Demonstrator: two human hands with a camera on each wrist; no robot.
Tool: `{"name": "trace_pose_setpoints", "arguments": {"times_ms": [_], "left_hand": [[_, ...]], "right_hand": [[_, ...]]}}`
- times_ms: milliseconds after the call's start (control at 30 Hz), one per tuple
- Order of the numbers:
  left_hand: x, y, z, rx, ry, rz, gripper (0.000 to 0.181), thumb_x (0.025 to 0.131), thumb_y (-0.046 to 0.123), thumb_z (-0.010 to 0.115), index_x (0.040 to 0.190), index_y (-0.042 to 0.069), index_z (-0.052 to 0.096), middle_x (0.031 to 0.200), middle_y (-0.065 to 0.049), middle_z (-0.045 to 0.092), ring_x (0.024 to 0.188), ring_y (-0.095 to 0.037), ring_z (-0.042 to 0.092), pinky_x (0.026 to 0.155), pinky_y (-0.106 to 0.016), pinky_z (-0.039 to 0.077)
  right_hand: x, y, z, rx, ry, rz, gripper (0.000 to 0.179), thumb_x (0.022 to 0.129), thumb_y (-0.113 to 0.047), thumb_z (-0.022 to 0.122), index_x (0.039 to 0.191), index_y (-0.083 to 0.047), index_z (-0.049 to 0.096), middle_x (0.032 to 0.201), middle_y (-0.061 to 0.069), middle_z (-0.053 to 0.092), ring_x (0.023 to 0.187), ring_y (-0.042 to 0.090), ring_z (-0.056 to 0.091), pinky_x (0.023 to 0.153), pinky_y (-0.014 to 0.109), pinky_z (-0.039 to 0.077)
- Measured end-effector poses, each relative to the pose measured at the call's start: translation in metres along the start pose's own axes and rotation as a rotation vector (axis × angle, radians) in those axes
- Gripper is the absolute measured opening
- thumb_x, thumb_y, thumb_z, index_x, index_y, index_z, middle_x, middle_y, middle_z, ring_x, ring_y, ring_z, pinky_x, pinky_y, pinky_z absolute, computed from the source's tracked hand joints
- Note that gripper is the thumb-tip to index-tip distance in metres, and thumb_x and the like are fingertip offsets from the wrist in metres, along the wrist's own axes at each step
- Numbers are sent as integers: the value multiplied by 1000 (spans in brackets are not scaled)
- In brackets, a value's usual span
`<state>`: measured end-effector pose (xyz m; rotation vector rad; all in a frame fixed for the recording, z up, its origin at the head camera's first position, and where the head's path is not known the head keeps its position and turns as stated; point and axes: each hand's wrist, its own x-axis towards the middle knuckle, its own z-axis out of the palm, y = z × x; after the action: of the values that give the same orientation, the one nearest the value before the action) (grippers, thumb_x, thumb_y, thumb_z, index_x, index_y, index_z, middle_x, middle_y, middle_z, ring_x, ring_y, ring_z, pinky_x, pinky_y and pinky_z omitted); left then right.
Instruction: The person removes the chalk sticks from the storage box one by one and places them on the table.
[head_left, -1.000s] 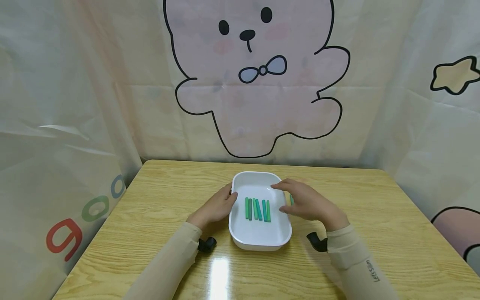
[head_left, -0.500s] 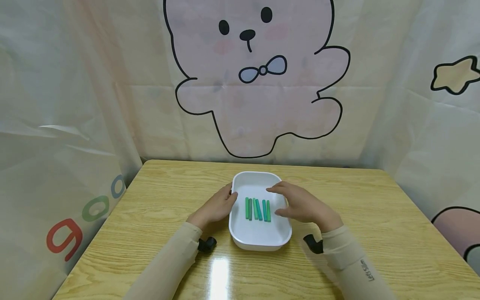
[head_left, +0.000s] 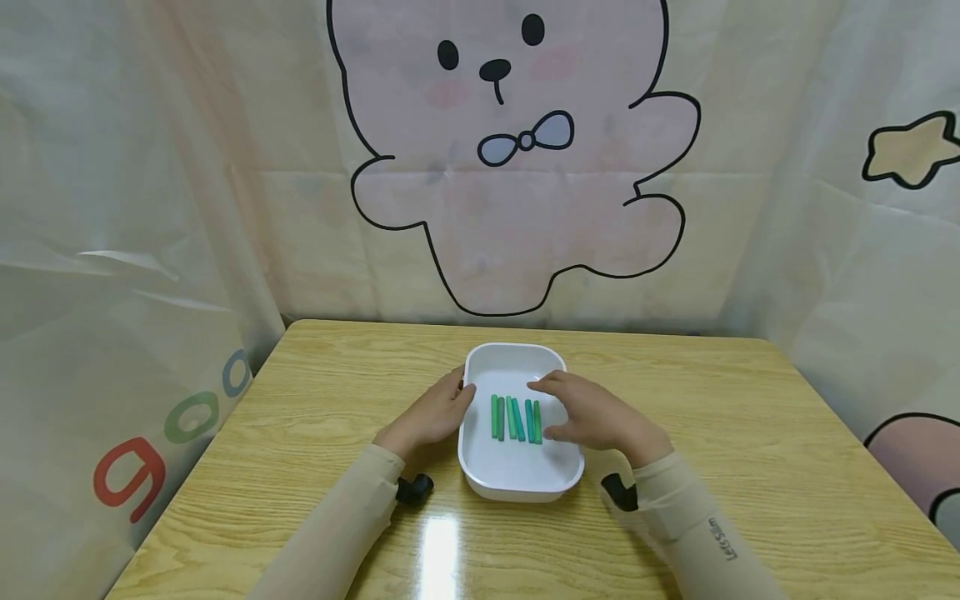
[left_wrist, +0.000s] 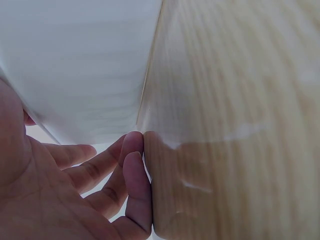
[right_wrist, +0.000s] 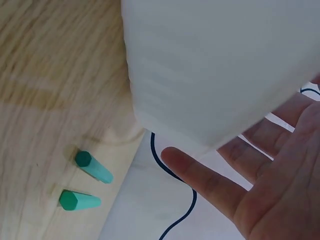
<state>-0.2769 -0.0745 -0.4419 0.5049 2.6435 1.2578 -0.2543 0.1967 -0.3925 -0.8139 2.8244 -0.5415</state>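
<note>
A white plastic tub (head_left: 517,471) stands on the table with several short green and teal sticks (head_left: 517,419) lying side by side inside. My left hand (head_left: 431,417) holds the tub's left side, thumb over the rim and fingers along the outer wall (left_wrist: 80,75). Over the right rim reaches my right hand (head_left: 600,412), its thumb and fingers apart just right of the sticks, gripping nothing. One finger of it hangs outside the tub wall in the right wrist view. Two more green sticks (right_wrist: 94,166) lie on the table beside the tub, hidden from the head view by the right hand.
The wooden table (head_left: 337,367) runs to a cloth backdrop (head_left: 300,250) with a cartoon bear and a star. A dark cable (right_wrist: 192,205) passes beyond the table edge. Black camera mounts (head_left: 415,490) sit at both wrists.
My right hand has moved left and slightly inward over the tub, toward the sticks. A green stick seen earlier beside it is now covered. The left hand and tub have stayed put.
</note>
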Motion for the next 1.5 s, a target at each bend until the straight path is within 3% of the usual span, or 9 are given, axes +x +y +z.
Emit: {"name": "trace_pose_setpoints", "arguments": {"times_ms": [767, 1500], "left_hand": [[0, 0, 2, -15, -2, -5, 58, 113, 33, 34, 164, 7, 26, 155, -17, 50, 139, -30, 53, 114, -51, 47], [2, -2, 0, -16, 3, -13, 58, 113, 34, 34, 165, 9, 27, 158, -15, 47, 143, -30, 50, 117, -52, 43]], "right_hand": [[5, 0, 18, -51, 27, 5, 77, 82, -24, 89, 148, -3, 55, 145, 18, 57, 138, 36, 51, 114, 52, 46], [12, -3, 23, -103, -10, 85, 78, 84, -28, 87, 150, -4, 53, 155, 20, 49, 150, 41, 35, 121, 57, 35]]}}
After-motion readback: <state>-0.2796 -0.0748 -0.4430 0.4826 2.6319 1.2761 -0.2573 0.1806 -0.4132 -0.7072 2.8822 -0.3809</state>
